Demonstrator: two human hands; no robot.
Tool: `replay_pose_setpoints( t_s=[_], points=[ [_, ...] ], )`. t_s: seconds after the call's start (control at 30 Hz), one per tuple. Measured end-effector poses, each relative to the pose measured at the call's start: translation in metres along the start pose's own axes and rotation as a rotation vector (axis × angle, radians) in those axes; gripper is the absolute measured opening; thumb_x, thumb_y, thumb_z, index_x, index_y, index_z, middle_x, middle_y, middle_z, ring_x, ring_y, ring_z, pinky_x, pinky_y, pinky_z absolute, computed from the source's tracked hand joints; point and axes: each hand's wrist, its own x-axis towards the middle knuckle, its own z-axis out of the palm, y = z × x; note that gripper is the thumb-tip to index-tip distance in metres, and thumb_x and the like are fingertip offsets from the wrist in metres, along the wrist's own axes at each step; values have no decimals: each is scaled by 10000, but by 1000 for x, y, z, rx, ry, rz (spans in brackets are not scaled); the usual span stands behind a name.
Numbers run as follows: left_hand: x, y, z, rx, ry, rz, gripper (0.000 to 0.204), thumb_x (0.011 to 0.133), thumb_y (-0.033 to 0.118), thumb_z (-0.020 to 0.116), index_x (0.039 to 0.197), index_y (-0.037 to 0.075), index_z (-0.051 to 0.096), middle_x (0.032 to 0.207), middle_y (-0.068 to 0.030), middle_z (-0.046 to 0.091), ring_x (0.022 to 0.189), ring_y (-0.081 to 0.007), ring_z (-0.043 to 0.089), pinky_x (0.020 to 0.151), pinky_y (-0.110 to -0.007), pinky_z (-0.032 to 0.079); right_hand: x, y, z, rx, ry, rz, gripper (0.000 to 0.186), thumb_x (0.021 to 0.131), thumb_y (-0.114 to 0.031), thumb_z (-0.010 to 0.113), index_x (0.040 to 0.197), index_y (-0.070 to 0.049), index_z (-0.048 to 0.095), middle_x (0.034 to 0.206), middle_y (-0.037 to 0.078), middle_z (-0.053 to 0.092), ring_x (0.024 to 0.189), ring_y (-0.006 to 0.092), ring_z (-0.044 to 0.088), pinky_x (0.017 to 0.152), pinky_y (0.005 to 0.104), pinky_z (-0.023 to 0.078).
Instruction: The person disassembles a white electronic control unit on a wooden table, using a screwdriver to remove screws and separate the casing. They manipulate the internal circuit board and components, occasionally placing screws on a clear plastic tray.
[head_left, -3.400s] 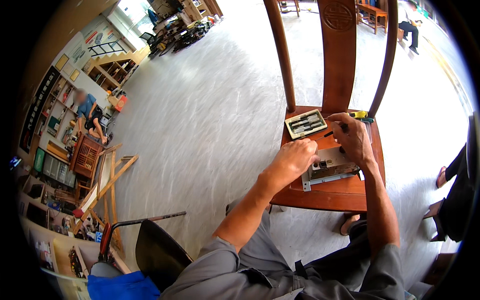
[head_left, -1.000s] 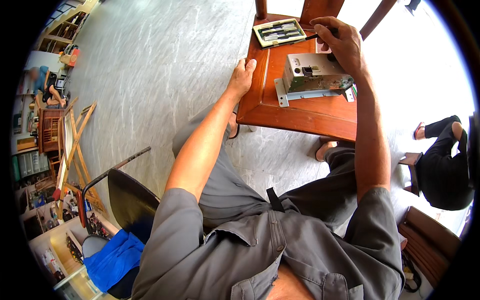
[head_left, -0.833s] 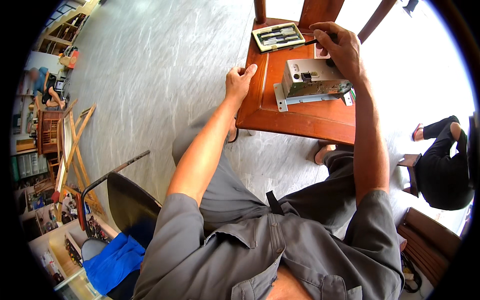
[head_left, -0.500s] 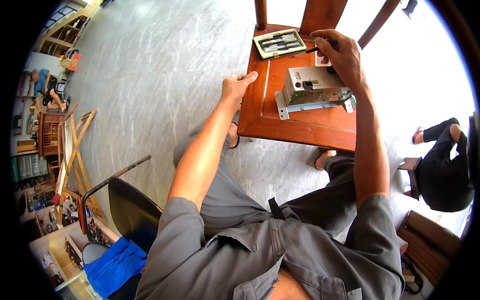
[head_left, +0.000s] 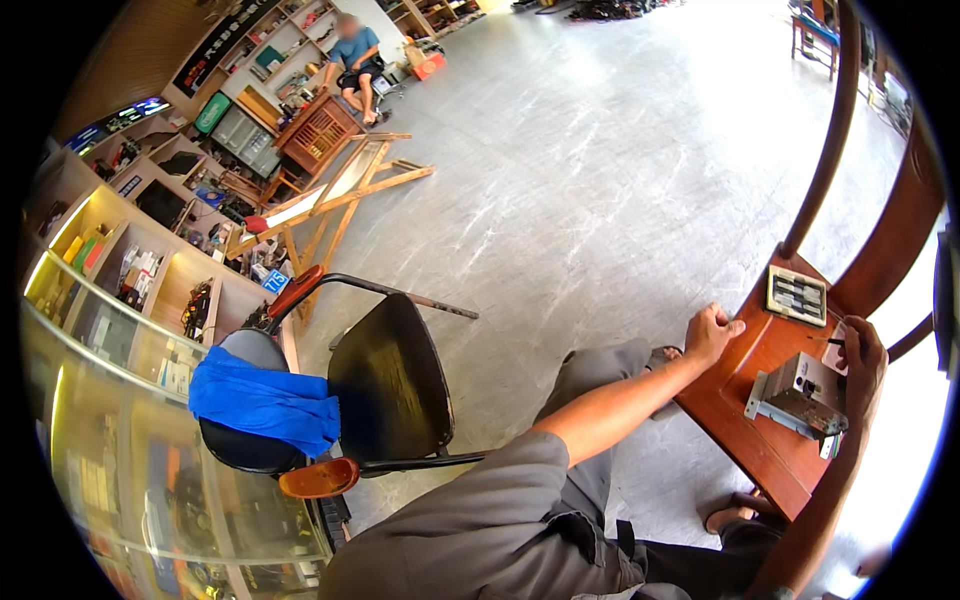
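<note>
The metal box [head_left: 803, 392] sits on the wooden chair seat [head_left: 728, 388], inward from the front edge, its pale bracket [head_left: 756, 396] jutting out at the end nearer the left edge; a strip of red-brown wood shows between that bracket and the left edge, and a broader one runs along the front edge. The right hand [head_left: 864, 356] is beyond the box, toward the seat's right side, thumb and fingers pinching a slim dark tool [head_left: 829, 341]; its tip points left, into the narrow gap between the box and the cream tray [head_left: 774, 292]; the tray, with its row of small drivers [head_left: 799, 296], lies at the back left corner, close by the chair's back post [head_left: 829, 130]. The right forearm crosses in front of the seat's right side and hides part of that edge.

The left hand [head_left: 710, 336] is at the left edge, fingers curled in, thumb reaching over the rim; I cannot tell whether it touches the wood or pinches anything small; beyond that edge grey floor [head_left: 560, 230] stretches wide, as far as a black chair [head_left: 395, 375] with a blue cloth [head_left: 262, 402] over its back.
</note>
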Motion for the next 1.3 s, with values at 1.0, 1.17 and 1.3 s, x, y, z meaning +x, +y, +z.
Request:
replay_pose_setpoints(
  t_s=[1.0, 1.17, 1.3],
  points=[
    [0, 100, -26, 134, -234, 464, 296, 970, 210, 690, 791, -12, 611, 713, -228, 659, 690, -402, 684, 622, -484, 515, -1, -9, 0, -34, 37, -12, 275, 1030, -198, 548, 1164, -10, 698, 734, 57, 613, 620, 109, 581, 583, 290, 483],
    [0, 115, -31, -166, -439, 221, 260, 994, 156, 669, 802, -17, 636, 637, -108, 650, 557, -188, 638, 542, -358, 500, -2, -7, 2, -14, 40, 10, 268, 1038, -200, 543, 1159, -17, 697, 737, 52, 608, 621, 104, 572, 581, 289, 476],
    [6, 120, -24, -329, -490, 170, 257, 1016, 131, 647, 809, -19, 633, 628, -47, 621, 568, -91, 591, 509, -292, 470, -4, -6, 1, -14, 54, 15, 272, 1039, -201, 548, 1177, -22, 698, 720, 43, 599, 609, 103, 569, 578, 286, 473]
  ],
)
